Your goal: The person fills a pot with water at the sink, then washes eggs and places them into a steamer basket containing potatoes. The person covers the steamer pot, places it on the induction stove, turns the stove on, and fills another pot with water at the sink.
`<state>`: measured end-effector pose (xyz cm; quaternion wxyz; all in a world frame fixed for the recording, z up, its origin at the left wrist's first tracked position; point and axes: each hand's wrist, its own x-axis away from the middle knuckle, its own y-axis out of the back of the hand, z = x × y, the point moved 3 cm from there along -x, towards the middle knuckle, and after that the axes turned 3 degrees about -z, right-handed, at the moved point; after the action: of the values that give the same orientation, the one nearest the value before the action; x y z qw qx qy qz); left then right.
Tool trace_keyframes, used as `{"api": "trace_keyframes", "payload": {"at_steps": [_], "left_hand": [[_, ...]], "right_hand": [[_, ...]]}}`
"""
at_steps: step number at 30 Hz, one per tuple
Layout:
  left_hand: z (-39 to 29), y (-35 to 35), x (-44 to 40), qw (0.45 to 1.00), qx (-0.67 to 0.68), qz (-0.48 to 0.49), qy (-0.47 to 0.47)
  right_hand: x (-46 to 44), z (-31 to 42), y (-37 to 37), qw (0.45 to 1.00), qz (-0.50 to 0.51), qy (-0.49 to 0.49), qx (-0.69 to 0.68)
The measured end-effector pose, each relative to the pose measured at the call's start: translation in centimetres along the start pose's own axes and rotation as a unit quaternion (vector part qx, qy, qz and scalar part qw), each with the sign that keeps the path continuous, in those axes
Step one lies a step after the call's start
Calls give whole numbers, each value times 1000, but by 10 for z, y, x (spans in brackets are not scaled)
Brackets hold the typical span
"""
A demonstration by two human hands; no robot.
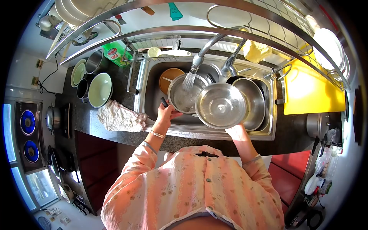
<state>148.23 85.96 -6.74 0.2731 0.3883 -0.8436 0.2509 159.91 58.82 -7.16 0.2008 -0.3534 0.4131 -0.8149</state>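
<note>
In the head view, my left hand [167, 114] is at the near left side of a steel pot [178, 100] with black side handles, its fingers closed by one handle and the pot's wall. Water runs from the tap [196, 63] into this pot. My right hand [237, 132] grips the near edge of a shallow round steel bowl [220, 105], raised and tilted toward me; most of its fingers are hidden behind it. Behind the bowl, a larger steel basin [256, 105] rests in the right sink compartment. A brown bowl [168, 78] lies in the left compartment.
The steel sink [184, 132] is set in a dark counter. On the left are a white cloth [120, 116], a pale green bowl [100, 90], cups and a green bottle [115, 55]. A yellow board [306, 90] hangs right. A metal rack [168, 28] crosses above.
</note>
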Motion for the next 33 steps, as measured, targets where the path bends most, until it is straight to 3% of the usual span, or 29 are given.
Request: {"api": "trace_keyframes", "payload": {"at_steps": [4,7,8,10,13,22,33], "left_hand": [[-1,1,0,1000,9,4,-8],[2,4,-5,998,2,58,-39],[3,4,-6,998,7,53,-36],[3,5,-9,998,10,50,-35],[2,8,-11,998,1,50,-33],[-3,10,-11,999,-31,-3,-28],[5,24,-30,998,-40,-29,-37]], "right_hand": [[-37,-18,-32,998,36,-25,37],[-61,-35,-55,992,119,-12,34],[-72,-40,-55,997,59,-37,34],[-87,-48,-57,996,37,-77,-16],[-101,-56,-59,992,61,-86,-76],[-109,-75,-94,995,51,-59,-56],[-31,-58,-61,999,26,-7,-38]]}}
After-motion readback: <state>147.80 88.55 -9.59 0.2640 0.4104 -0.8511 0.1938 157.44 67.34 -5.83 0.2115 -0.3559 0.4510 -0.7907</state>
